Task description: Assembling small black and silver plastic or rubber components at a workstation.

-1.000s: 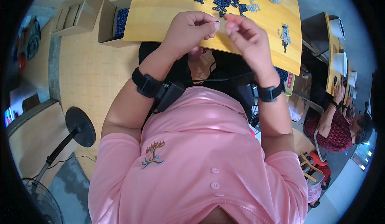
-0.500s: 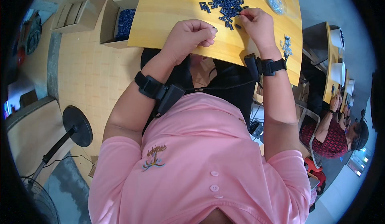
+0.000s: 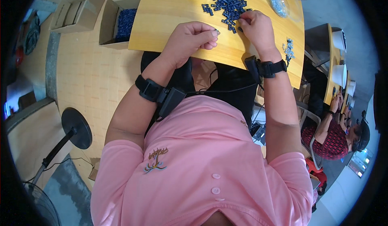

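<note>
My left hand (image 3: 191,39) is above the near part of the yellow table, thumb and forefinger pinched on a small dark piece (image 3: 218,32). Only the tip of that piece shows, so its exact kind is unclear. To the right, my right hand (image 3: 258,28) reaches the near right edge of a pile of small black tubular parts (image 3: 226,3). Its fingertips are closed together, and whatever they grip is hidden. One loose black part (image 3: 240,29) lies just beneath those fingers.
A clear round dish (image 3: 279,5) of small pale pieces stands at the far right of the table (image 3: 169,7). Small metallic bits (image 3: 288,50) lie nearer. Left of the table, a cardboard box (image 3: 109,24) holds more dark parts. Another person (image 3: 329,139) sits at the right.
My right hand has shifted slightly, its fingertips drawing a little nearer to me at the pile's edge. The left hand keeps its pinch, almost unmoved.
</note>
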Demonstrator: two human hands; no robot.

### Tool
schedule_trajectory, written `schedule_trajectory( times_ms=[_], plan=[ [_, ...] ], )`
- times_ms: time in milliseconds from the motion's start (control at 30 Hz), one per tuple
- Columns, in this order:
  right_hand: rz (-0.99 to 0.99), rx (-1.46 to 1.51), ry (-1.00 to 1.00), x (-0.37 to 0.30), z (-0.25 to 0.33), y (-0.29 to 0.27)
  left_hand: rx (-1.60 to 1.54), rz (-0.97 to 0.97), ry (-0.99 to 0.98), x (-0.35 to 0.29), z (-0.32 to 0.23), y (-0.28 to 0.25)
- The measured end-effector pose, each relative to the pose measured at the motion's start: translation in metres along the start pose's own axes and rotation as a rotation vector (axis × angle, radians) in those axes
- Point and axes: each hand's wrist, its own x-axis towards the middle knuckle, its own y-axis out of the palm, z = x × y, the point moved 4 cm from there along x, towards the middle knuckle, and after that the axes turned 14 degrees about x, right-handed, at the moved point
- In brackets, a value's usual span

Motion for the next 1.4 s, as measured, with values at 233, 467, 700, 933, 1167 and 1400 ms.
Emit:
schedule_trajectory(
  times_ms=[233, 467, 700, 933, 1167, 1400],
  plan=[
    [-0.013, -0.019, 0.05, -0.004, 0.001, -0.005, 0.002, 0.017, 0.014, 0.001, 0.001, 0.0],
    [-0.108, 0.608, 0.238, -0.037, -0.013, -0.019, 0.055, -0.008, -0.007, -0.002, -0.002, 0.003],
    [0.013, 1.152, 0.354, -0.063, 0.015, -0.019, 0.247, 0.011, 0.063, -0.004, -0.007, 0.011],
    [-0.04, 1.392, 0.32, -0.076, 0.044, -0.019, 0.264, 0.093, 0.15, -0.017, -0.026, 0.032],
    [-0.11, 1.352, 0.261, -0.089, 0.045, -0.018, 0.295, 0.115, 0.158, -0.03, -0.035, 0.045],
    [-0.186, 1.413, 0.216, -0.098, 0.043, -0.019, 0.226, 0.147, 0.142, -0.035, -0.034, 0.053]
  ],
)
